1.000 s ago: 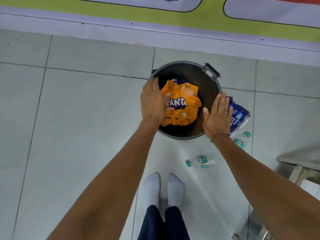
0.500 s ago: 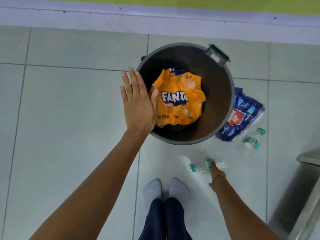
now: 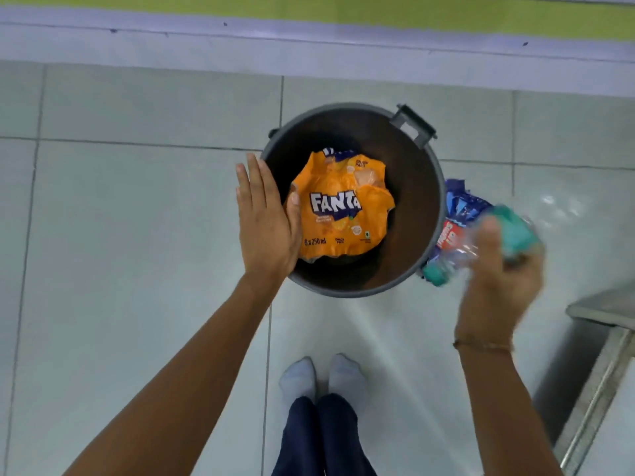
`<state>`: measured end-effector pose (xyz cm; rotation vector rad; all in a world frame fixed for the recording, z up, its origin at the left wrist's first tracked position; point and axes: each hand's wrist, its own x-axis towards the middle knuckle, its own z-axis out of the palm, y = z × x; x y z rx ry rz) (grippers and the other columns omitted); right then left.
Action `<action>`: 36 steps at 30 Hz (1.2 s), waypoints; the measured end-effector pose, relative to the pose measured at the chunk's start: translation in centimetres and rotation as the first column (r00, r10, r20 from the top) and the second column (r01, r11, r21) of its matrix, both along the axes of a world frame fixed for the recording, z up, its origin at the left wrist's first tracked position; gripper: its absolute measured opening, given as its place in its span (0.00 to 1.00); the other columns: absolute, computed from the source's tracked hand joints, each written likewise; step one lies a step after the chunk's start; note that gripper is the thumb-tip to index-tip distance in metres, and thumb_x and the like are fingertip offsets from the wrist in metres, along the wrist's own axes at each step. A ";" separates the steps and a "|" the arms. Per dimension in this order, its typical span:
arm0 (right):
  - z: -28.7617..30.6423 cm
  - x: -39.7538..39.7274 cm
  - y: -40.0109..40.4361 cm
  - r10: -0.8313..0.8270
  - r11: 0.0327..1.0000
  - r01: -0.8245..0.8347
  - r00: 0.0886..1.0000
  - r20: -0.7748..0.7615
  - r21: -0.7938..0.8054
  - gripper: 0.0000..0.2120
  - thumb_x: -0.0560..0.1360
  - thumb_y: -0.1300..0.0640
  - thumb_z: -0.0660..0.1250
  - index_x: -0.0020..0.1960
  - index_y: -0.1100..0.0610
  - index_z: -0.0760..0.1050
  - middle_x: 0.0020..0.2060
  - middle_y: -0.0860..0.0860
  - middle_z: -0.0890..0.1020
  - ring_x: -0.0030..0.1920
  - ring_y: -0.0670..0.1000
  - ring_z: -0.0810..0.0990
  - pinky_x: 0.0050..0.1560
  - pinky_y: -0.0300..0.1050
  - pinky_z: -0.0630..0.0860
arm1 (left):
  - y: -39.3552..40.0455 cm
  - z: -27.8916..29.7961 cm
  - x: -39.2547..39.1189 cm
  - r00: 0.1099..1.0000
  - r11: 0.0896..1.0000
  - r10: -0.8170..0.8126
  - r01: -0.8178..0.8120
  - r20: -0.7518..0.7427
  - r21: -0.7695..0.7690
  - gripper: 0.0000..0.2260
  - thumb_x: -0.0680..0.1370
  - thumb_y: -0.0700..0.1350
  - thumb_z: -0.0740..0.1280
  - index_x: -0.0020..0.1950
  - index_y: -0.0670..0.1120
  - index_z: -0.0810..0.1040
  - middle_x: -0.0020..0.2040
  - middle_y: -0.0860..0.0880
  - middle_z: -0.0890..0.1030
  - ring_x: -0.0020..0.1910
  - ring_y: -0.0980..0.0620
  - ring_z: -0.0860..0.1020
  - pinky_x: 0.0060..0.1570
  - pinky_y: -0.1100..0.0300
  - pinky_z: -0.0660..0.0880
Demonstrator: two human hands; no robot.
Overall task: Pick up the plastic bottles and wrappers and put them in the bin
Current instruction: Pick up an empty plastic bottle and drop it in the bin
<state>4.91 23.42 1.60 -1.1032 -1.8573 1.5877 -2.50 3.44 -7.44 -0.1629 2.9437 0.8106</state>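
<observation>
A dark grey round bin [image 3: 426, 231] stands on the tiled floor with an orange Fanta wrapper [image 3: 343, 207] lying inside it. My left hand [image 3: 266, 221] rests flat against the bin's left rim, fingers straight and holding nothing. My right hand [image 3: 498, 280], blurred with motion, is raised to the right of the bin and grips a clear plastic bottle [image 3: 481, 245] with a teal cap and teal label. A blue wrapper [image 3: 458, 207] lies on the floor against the bin's right side, partly hidden behind the bottle and hand.
My feet in white socks [image 3: 323, 379] stand just in front of the bin. A metal frame [image 3: 604, 365] occupies the lower right corner. A raised pale kerb with a green stripe [image 3: 309, 42] runs along the far edge of the floor.
My right hand has lifted the clear bottle off the floor and up to the right of the bin. The left hand has stayed on the rim.
</observation>
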 end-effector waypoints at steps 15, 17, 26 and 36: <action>-5.5 -4.5 1.1 -0.005 0.935 -0.075 0.974 0.226 0.348 0.09 0.79 0.59 0.60 0.50 0.61 0.78 0.40 0.52 0.79 0.38 0.47 0.76 0.36 0.23 0.68 | 0.2 -0.9 0.0 1.000 1.000 -0.001 0.002 0.031 -0.020 0.28 0.82 0.56 0.48 0.78 0.45 0.47 0.80 0.46 0.50 0.79 0.45 0.46 0.75 0.49 0.50; -9.5 -2.0 4.3 -0.214 0.957 0.131 0.923 0.321 0.260 0.12 0.79 0.58 0.59 0.52 0.65 0.77 0.45 0.59 0.81 0.44 0.54 0.79 0.35 0.27 0.71 | 0.2 -0.9 0.0 1.000 1.000 -0.005 0.005 0.023 -0.015 0.28 0.82 0.55 0.47 0.78 0.44 0.47 0.80 0.45 0.50 0.78 0.44 0.46 0.76 0.48 0.50; -28.3 2.1 11.7 0.004 0.980 0.174 0.475 0.880 -0.098 0.40 0.72 0.41 0.67 0.72 0.64 0.58 0.70 0.61 0.69 0.68 0.63 0.70 0.69 0.56 0.68 | 0.0 -1.8 0.5 0.995 0.999 -0.033 0.029 -0.093 -0.043 0.27 0.83 0.54 0.47 0.78 0.43 0.46 0.80 0.45 0.48 0.78 0.46 0.42 0.74 0.64 0.41; -17.2 2.8 11.2 -0.432 0.891 0.425 0.691 0.579 0.158 0.15 0.77 0.53 0.64 0.56 0.64 0.77 0.52 0.60 0.82 0.52 0.59 0.82 0.45 0.41 0.73 | 0.2 -0.6 0.3 0.998 1.000 -0.019 0.018 -0.061 -0.012 0.27 0.83 0.53 0.47 0.78 0.42 0.46 0.80 0.44 0.48 0.78 0.45 0.43 0.75 0.57 0.45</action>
